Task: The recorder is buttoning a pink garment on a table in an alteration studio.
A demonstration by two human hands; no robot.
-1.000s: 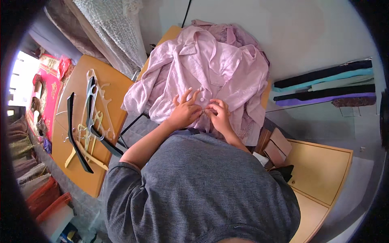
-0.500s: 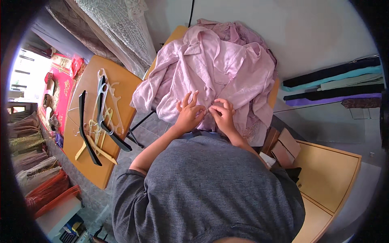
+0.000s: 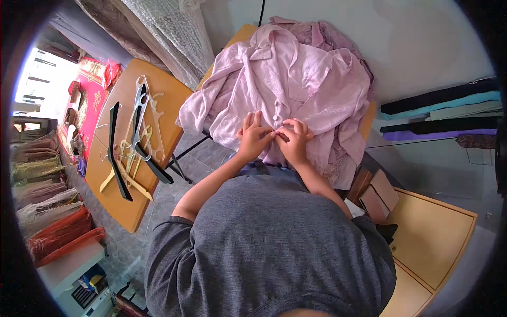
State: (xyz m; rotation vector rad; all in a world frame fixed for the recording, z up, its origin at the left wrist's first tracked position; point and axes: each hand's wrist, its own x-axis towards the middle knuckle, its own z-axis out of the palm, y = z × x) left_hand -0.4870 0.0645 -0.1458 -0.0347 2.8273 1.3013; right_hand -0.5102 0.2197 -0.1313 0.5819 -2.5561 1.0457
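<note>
A pale pink satiny shirt [image 3: 244,79] lies spread face up before me, collar at the far end and sleeves out to the sides. Small buttons [image 3: 278,112] run down its front opening. My left hand [image 3: 253,141] pinches the front edge between thumb and index finger, the other fingers lifted and bent. Beside it, my right hand [image 3: 293,141] pinches the same spot, its fingers curled. The fingertips nearly meet and cover whatever bit of cloth or button lies between them.
Under the shirt is a wooden-topped table [image 3: 242,35], with darker pink clothing [image 3: 338,38] behind. To the left, another table [image 3: 166,79] bears black hangers [image 3: 112,153] and pale ones. At right stand a wooden cabinet [image 3: 438,232] and folded fabrics [image 3: 443,111] along the wall.
Both hands have moved a little farther up the shirt front and closer together. The left hand's raised fingers have folded down somewhat. The whole view has shifted slightly.
</note>
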